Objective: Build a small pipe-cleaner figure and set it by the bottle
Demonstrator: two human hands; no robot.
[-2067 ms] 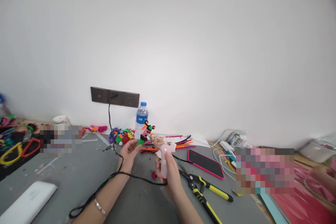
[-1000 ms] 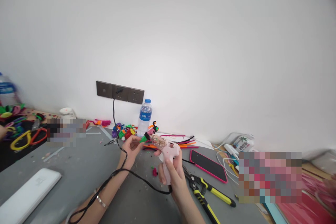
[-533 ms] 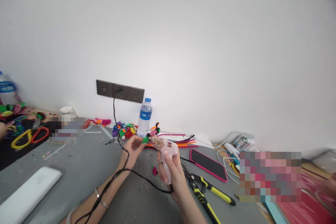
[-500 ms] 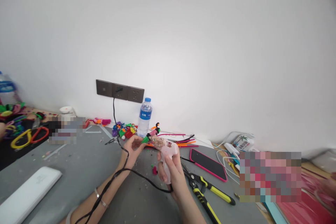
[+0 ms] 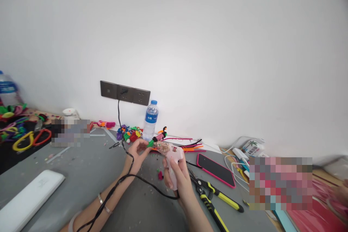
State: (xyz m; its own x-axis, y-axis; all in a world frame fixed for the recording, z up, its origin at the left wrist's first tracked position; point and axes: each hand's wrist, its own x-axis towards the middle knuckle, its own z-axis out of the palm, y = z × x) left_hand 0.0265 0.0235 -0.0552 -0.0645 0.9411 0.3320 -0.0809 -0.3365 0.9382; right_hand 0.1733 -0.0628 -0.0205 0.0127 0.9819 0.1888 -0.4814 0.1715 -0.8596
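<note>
A small pipe-cleaner figure (image 5: pixel 160 137) in green, black and pink, with an orange and black curl on top, is pinched at its green end by my left hand (image 5: pixel 137 154). My right hand (image 5: pixel 178 174) is wrapped round the handle of a pale pink glue gun (image 5: pixel 174 155). The gun's messy, glue-covered nozzle points left, close beside the figure; whether they touch cannot be made out. A black cord runs from the gun's handle across my left forearm. Small magenta and green scraps (image 5: pixel 160 175) lie on the grey table below my hands.
Behind my hands stand a water bottle (image 5: pixel 150 120), colourful pipe-cleaner pieces (image 5: pixel 132 134) and loose stems (image 5: pixel 190 148). To the right lie a phone (image 5: pixel 216 170) and yellow-black pliers (image 5: pixel 214 195). A white box (image 5: pixel 32 199) and scissors (image 5: pixel 24 141) are left. A person's hand shows at the right edge.
The view has shifted very slightly. Both hands keep their hold on the figure and the glue gun, with almost no movement between them.
</note>
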